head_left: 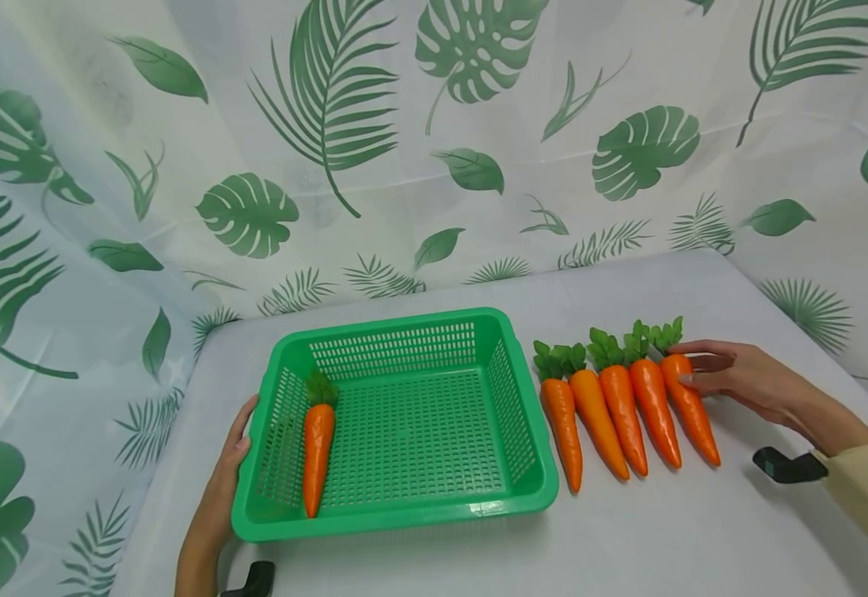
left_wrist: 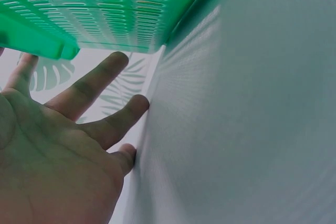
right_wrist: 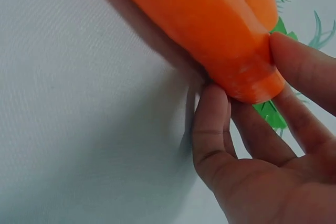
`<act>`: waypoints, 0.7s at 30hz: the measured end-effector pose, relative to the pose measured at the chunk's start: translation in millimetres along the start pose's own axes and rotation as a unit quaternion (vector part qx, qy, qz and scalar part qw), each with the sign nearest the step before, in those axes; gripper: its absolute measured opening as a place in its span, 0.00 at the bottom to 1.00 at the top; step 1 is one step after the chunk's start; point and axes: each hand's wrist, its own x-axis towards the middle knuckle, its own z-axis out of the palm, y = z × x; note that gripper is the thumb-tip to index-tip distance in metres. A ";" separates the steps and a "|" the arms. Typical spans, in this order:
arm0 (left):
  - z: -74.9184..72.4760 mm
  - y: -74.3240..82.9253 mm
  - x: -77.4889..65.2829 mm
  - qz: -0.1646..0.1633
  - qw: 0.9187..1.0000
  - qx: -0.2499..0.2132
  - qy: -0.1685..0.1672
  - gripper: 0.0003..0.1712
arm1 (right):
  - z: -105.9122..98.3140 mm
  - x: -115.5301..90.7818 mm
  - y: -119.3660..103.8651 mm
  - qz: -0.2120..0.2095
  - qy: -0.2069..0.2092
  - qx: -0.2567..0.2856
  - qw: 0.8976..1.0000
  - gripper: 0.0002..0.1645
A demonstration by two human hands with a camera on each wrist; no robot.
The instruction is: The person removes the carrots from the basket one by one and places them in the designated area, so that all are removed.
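A green plastic basket (head_left: pixel 404 518) with slotted walls stands on the table, and one carrot (head_left: pixel 317 456) with a leafy top lies inside along its left side. My left hand (head_left: pixel 225 473) rests against the basket's left outer edge; in the left wrist view its fingers (left_wrist: pixel 113 121) are extended below the rim. To the basket's right, several carrots lie side by side, leafy ends toward the back. At the far right of that row, my right hand (head_left: pixel 750 377) pinches the top end of the last carrot (head_left: pixel 691 406). The right wrist view shows thumb and fingers on either side of this carrot (right_wrist: pixel 210 30).
The other carrots in the row (head_left: pixel 564 431) lie close to the basket's right wall. A white cloth (head_left: pixel 665 531) covers the table. Leaf-printed curtains (head_left: pixel 374 124) hang behind and at both sides. Each wrist carries a black device (head_left: pixel 787 466).
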 end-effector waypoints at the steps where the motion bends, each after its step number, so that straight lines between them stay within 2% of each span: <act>1: 0.1 -0.1 0.1 0.000 1.000 -0.001 0.000 0.33 | 0.4 -0.1 -0.3 -0.001 0.001 -0.004 1.000 0.40; 10: 0.5 0.2 0.9 0.003 1.000 -0.004 0.000 0.33 | 2.6 0.2 -1.1 -0.012 0.010 -0.022 1.000 0.39; 21: 1.5 0.9 1.0 0.011 1.000 -0.001 0.003 0.33 | 5.3 0.7 -2.1 -0.002 0.015 -0.025 1.000 0.40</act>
